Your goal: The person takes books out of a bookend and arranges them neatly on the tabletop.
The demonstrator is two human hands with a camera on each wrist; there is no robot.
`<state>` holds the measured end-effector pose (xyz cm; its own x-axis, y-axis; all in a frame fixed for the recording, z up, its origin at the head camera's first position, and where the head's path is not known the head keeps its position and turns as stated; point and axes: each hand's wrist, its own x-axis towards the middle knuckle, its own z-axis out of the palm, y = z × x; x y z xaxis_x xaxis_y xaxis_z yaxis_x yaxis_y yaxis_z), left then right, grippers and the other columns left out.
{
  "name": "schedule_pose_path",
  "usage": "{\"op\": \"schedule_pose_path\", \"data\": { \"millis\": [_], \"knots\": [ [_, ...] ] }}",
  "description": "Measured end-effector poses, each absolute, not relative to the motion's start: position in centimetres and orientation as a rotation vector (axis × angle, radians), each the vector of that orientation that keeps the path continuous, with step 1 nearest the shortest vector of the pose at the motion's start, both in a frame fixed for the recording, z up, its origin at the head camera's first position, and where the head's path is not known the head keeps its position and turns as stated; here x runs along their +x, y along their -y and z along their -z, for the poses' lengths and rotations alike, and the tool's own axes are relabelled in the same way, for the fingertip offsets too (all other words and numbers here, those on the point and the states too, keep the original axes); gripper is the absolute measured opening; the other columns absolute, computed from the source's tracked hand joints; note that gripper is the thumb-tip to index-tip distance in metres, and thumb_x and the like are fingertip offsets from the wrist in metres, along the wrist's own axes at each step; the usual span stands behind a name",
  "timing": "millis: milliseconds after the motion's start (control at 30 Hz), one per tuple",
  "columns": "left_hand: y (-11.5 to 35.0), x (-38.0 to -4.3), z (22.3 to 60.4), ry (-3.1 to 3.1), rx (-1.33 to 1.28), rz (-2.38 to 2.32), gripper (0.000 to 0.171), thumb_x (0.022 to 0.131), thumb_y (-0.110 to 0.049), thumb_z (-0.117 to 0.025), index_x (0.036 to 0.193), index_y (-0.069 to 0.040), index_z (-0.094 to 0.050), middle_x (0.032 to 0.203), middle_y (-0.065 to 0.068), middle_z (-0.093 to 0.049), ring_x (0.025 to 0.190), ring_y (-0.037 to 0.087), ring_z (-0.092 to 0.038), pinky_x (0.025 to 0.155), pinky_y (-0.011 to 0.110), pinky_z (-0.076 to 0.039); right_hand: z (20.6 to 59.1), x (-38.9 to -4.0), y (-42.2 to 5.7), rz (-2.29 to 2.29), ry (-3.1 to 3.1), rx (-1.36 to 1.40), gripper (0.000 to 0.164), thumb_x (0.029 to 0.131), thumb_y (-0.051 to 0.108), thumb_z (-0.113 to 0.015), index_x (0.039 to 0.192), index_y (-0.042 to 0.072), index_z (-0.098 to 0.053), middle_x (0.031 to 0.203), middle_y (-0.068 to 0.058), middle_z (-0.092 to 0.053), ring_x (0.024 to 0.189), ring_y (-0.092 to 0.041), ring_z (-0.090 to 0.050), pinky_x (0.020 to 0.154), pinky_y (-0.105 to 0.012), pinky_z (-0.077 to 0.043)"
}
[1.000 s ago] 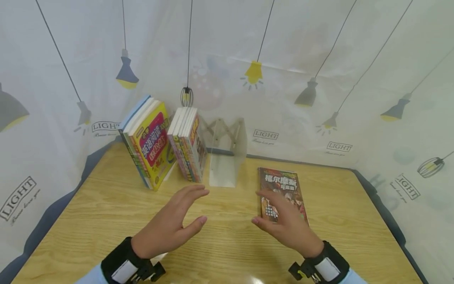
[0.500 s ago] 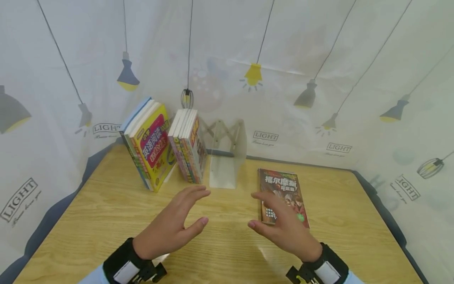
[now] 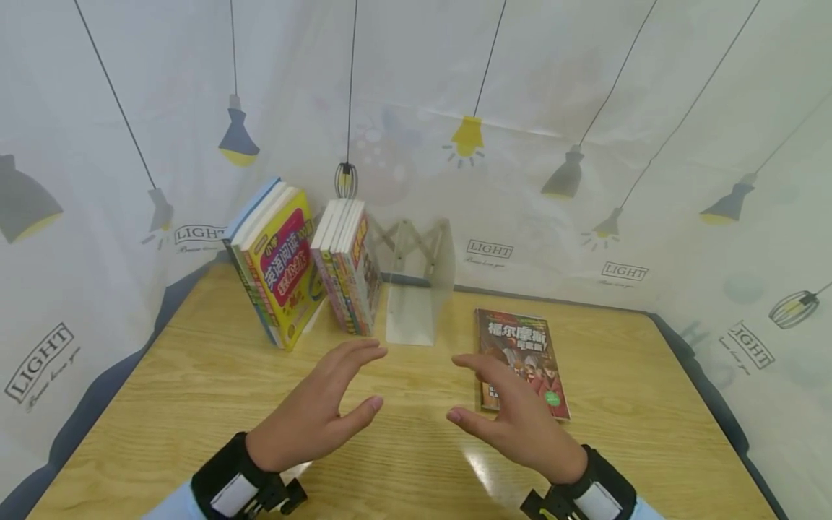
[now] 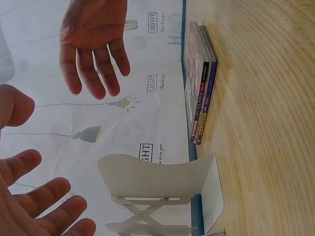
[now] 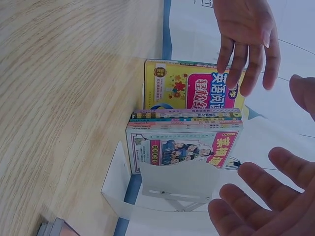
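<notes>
My left hand (image 3: 325, 412) hovers over the table with fingers spread and thumb apart, holding nothing. Facing it, my right hand (image 3: 520, 422) is held likewise and overlaps the lower left of a brown-covered comic book (image 3: 516, 339). The left wrist view shows that book lies on top of a small flat pile (image 4: 201, 93). Beyond my hands, a white metal expanding bookend (image 3: 411, 318) has thin white-edged books (image 3: 347, 267) upright at its left side. Further left, thicker books with a yellow front cover (image 3: 286, 263) lean to the left.
The light wood table (image 3: 403, 462) runs to a curtain (image 3: 539, 217) printed with hanging lamps, which encloses the back and both sides. Dark blue material (image 3: 702, 397) edges the table. Each wrist wears a black strap with a small camera (image 3: 585, 491).
My right hand has drifted left, uncovering more of the comic book's cover. The left hand has hardly moved, and the books and bookend stay where they were.
</notes>
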<state>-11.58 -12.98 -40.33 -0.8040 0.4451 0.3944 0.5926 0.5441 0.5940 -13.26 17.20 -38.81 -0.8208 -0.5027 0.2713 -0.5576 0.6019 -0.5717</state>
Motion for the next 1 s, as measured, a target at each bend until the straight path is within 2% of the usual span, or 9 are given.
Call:
{"op": "schedule_pose_path", "data": {
  "millis": [167,367,600,767,1000],
  "knots": [
    [13.1,-11.9,40.5,2.580,-0.890,1.052,0.058,0.100,-0.032,-0.062,0.152,-0.022,-0.038,0.153,0.004,-0.042,0.142,0.024,-0.041,0.108,0.051,-0.045,38.9,-13.1,-17.3,-1.050,2.761,0.891,0.062,0.089,0.039,-0.075,0.144,0.026,-0.050,0.143,0.006,-0.055,0.128,-0.018,-0.056,0.098,-0.045,-0.052],
    [13.5,-13.6,40.4,2.552,-0.907,0.884,0.058,0.099,-0.034,-0.062,0.150,-0.014,-0.042,0.150,0.010,-0.046,0.140,0.026,-0.044,0.110,0.049,-0.044,39.2,-13.0,-17.4,-1.076,2.770,0.896,0.061,0.090,0.039,-0.074,0.144,0.028,-0.049,0.143,0.007,-0.054,0.127,-0.017,-0.056,0.097,-0.048,-0.052],
    [14.1,-16.1,40.0,2.481,-0.913,0.763,0.056,0.098,-0.027,-0.063,0.147,-0.007,-0.044,0.147,0.013,-0.048,0.135,0.028,-0.048,0.110,0.048,-0.044,39.3,-13.0,-17.7,-1.142,2.782,0.908,0.058,0.092,0.042,-0.071,0.144,0.029,-0.048,0.143,0.007,-0.054,0.130,-0.017,-0.054,0.100,-0.043,-0.052],
    [14.4,-17.7,39.8,2.441,-0.896,0.704,0.053,0.096,-0.025,-0.065,0.142,-0.005,-0.048,0.142,0.015,-0.051,0.130,0.030,-0.051,0.106,0.049,-0.046,39.5,-13.0,-17.9,-1.162,2.767,0.917,0.056,0.092,0.038,-0.072,0.143,0.026,-0.050,0.142,0.006,-0.055,0.130,-0.019,-0.054,0.099,-0.044,-0.052],
    [14.4,-19.6,39.1,2.317,-0.882,0.600,0.045,0.092,-0.020,-0.063,0.132,0.000,-0.057,0.130,0.021,-0.058,0.124,0.036,-0.054,0.104,0.053,-0.046,39.6,-13.0,-18.1,-1.171,2.789,0.888,0.055,0.092,0.041,-0.071,0.142,0.032,-0.050,0.141,0.010,-0.054,0.127,-0.015,-0.055,0.099,-0.043,-0.052]
  ]
}}
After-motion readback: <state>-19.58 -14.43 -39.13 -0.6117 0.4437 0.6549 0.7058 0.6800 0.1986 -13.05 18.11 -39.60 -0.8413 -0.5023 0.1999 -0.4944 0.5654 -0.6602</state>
